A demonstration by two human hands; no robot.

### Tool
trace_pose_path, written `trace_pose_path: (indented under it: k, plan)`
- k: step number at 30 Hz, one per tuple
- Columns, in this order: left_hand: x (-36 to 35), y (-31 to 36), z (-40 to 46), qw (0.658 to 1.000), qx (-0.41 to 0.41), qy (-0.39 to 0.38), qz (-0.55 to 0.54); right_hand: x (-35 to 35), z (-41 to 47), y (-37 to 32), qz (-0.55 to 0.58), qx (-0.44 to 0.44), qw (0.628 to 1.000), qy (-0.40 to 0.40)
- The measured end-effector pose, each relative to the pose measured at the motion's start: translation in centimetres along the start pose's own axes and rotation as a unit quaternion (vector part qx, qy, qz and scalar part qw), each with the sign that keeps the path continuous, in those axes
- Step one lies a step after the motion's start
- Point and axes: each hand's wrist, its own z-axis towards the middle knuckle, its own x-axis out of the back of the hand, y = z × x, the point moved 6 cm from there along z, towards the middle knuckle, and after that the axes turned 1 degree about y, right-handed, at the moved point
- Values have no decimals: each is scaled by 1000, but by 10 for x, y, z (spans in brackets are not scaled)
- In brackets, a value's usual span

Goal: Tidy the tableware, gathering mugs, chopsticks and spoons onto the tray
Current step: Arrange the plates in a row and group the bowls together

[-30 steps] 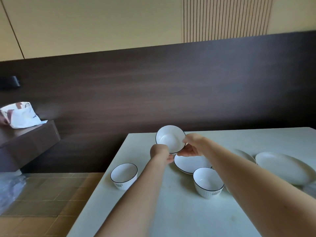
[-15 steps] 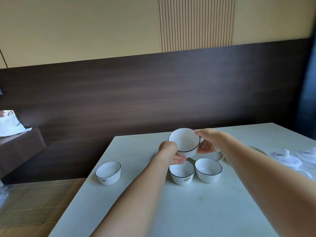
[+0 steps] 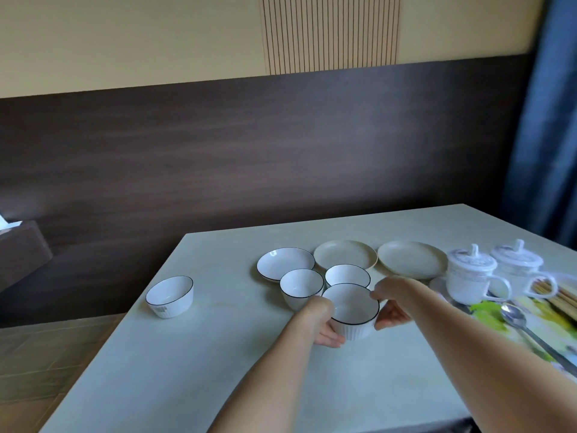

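Reaching forward with both bare forearms, we cup a white ribbed ceramic bowl with a thin dark rim (image 3: pixel 352 310) between our two hands. Our left hand (image 3: pixel 324 323) curls under its left side, fingers tucked beneath the base; our right hand (image 3: pixel 392 304) wraps its right wall, thumb up by the rim. Both hands are closed around the bowl, which sits low over the pale stone-look bench (image 3: pixel 193 354); we cannot tell whether it touches.

Just behind it stand two more white dark-rimmed bowls (image 3: pixel 301 284), side by side, and behind those a white dark-rimmed saucer (image 3: pixel 285 264) and two cream round plates (image 3: pixel 345 254). A fourth white ribbed bowl (image 3: pixel 170 295) stands well apart on the left, bearing a dark barcode-like label, too small to read.

At the right, two white lidded ceramic mugs (image 3: pixel 471 276) stand on a flower-printed tray (image 3: pixel 546 320), with a silver metal spoon (image 3: pixel 524 326) lying on it and a bundle of light wooden chopsticks (image 3: pixel 559 295) beside the far mug
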Motion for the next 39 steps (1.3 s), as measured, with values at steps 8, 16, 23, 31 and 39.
trace_pose_path:
  k: [8,16,23,31,39]
  plan:
    - [-16,-22,21,999,7,7,-43,-7,15,25,-13,-45,999,3]
    - [-25,-21,28,997,10,7,-72,-2,27,30,-8,-64,998,16]
    - [-27,-18,37,998,9,0,-64,4,31,27,-12,-83,996,27]
    - [-13,-15,42,999,26,16,-29,20,12,-4,-14,51,985,164]
    - [93,-19,44,984,3,142,-112,-8,-6,-80,6,183,961,209]
